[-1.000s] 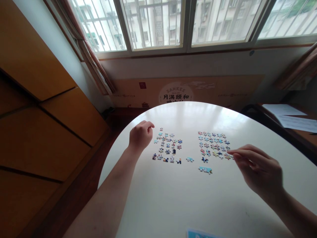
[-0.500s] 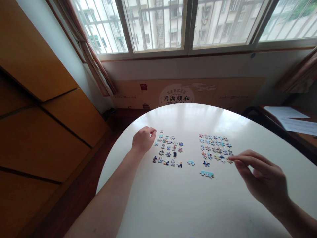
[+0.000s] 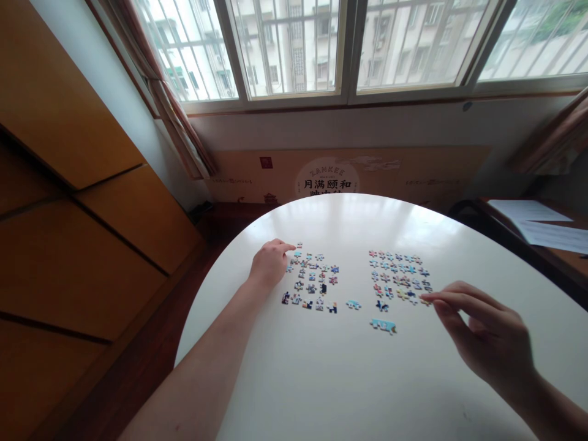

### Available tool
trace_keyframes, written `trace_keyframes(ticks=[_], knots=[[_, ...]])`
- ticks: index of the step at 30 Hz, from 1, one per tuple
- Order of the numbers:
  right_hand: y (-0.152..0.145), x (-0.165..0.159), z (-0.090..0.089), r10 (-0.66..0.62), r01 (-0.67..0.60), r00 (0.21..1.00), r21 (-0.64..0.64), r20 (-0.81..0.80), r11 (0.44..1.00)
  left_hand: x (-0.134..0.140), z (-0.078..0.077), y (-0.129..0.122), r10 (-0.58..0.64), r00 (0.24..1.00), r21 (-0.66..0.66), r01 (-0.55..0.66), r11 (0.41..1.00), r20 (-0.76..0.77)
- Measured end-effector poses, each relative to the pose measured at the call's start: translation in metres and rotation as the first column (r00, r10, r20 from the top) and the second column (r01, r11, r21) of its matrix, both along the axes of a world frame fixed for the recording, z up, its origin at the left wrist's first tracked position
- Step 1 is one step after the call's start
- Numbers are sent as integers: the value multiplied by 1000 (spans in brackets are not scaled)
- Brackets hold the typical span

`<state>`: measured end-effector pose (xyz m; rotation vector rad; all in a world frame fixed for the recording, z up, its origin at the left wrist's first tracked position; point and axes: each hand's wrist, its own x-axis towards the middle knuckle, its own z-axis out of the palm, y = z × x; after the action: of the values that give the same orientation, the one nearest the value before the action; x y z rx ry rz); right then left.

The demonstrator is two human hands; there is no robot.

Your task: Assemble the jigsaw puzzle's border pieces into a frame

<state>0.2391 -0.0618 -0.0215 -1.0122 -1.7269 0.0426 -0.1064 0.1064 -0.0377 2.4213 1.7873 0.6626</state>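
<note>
Beyond the joined blue section, multicoloured jigsaw pieces are flanked by the left hand, forefinger extended, and right hand, fingertips pinched, both grips indeterminable.

I observe a smooth, glossy tabletop before me; satin wood-look cabinet panels, left; cloth curtain, far left; matt paper sheets, right; puzzle pieces resembling printed card.

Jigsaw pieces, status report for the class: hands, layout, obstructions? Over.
Left hand by left jigsaw group, far end. Right hand by right jigsaw group, near corner. Joined light-blue strip nearest camera. Nothing seen blocking either hand.
</note>
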Motion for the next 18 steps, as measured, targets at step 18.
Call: trace_keyframes(ticks=[18], knots=[[1,2,0,14,-13,999,-23,34,1000,5,6,-2,-20,999,-86,17,996,-31]])
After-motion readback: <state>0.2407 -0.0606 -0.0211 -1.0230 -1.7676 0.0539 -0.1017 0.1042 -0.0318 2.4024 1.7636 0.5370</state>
